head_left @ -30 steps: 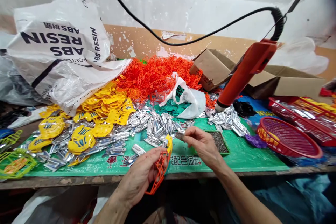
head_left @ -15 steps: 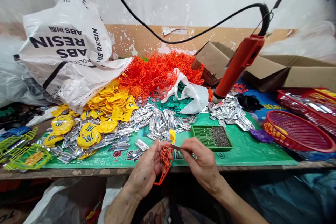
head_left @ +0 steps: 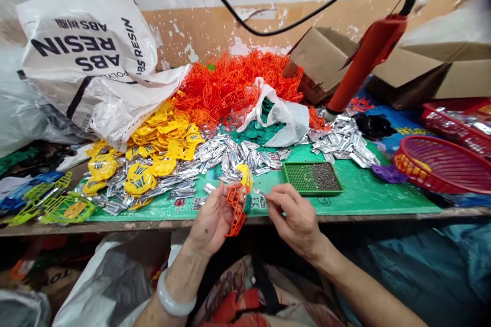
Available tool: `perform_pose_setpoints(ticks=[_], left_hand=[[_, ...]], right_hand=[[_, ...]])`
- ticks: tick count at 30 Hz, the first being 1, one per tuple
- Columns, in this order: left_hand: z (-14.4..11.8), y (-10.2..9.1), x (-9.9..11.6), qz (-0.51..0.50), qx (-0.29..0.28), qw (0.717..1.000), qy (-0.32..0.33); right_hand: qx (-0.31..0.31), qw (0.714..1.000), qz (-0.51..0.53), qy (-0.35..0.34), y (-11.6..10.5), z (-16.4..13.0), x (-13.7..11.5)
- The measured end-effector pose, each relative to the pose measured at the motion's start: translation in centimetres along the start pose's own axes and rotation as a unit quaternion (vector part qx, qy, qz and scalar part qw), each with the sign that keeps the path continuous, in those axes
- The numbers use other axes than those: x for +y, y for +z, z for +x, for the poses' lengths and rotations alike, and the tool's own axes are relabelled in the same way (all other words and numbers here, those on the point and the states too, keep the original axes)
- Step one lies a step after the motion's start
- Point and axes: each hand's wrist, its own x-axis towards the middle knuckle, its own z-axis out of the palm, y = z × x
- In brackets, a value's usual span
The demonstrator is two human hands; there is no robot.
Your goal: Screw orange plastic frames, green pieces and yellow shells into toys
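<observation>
My left hand is closed on an orange openwork plastic frame, held upright over the table's front edge. A yellow plastic piece sits at the frame's top, and a dark green piece shows along its right side. My right hand is just to the right, thumb and forefinger pinched on a small silvery piece whose tip points at the frame. Ahead lie silver metallic pieces in a loose heap. Close to my right hand stands a green tray of small dark screws.
A red electric screwdriver hangs by its cable at the right. Yellow pieces, orange frames and a white resin sack fill the left and back. Red baskets and cardboard boxes stand at the right.
My right hand has drawn slightly away from the orange frame, leaving a gap. The frame has turned, so its green piece now shows. The whole view has tilted downward.
</observation>
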Motion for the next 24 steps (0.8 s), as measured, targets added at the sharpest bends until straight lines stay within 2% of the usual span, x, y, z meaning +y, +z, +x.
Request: perform_pose_setpoints(ticks=[4,9,17,24], left_hand=[[0.0,0.0,-0.4,-0.007,0.009,1.000,0.022],[0.0,0.1,-0.8,0.020,-0.002,0.998,0.058],[0.0,0.0,-1.4,0.056,0.012,0.994,0.095],[-0.3,0.4,-2.6,0.121,-0.032,0.983,0.133]], right_hand=[[0.003,0.997,-0.061,-0.046,0.7,-0.6,-0.3],[0.035,0.988,-0.107,-0.105,1.3,-1.0,0.1],[0.038,0.986,-0.119,-0.107,1.2,-1.4,0.2],[0.032,0.986,-0.137,-0.094,1.5,-1.2,-0.6]])
